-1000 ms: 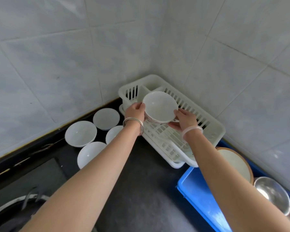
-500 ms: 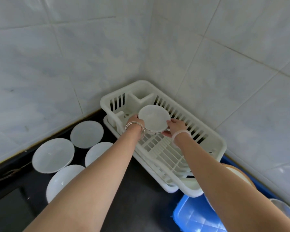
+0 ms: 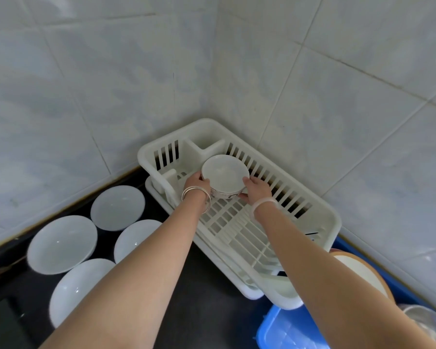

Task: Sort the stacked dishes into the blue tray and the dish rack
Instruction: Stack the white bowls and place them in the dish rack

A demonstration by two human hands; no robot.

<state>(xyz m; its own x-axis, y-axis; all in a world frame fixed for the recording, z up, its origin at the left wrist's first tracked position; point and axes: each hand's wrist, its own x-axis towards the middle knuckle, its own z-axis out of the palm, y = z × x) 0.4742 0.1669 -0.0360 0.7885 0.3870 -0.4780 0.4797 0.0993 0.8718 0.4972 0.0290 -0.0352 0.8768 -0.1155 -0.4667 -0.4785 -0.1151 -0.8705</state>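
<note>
A white bowl (image 3: 224,175) with a patterned outer band is held low inside the far end of the white dish rack (image 3: 320,212). My left hand (image 3: 195,183) grips its left side and my right hand (image 3: 256,190) grips its right side. Whether the bowl touches the rack floor I cannot tell. The blue tray (image 3: 282,331) shows at the bottom right, partly hidden by my right arm. Several white plates (image 3: 62,244) lie on the dark counter to the left.
A wood-rimmed dish (image 3: 363,278) and a metal bowl (image 3: 428,321) sit at the right by the tray. Tiled walls meet in a corner right behind the rack. The dark counter (image 3: 207,298) runs between plates and rack.
Both hands have carried the bowl farther back and lower into the rack. The view has shifted, so the rack and plates appear lower in frame.
</note>
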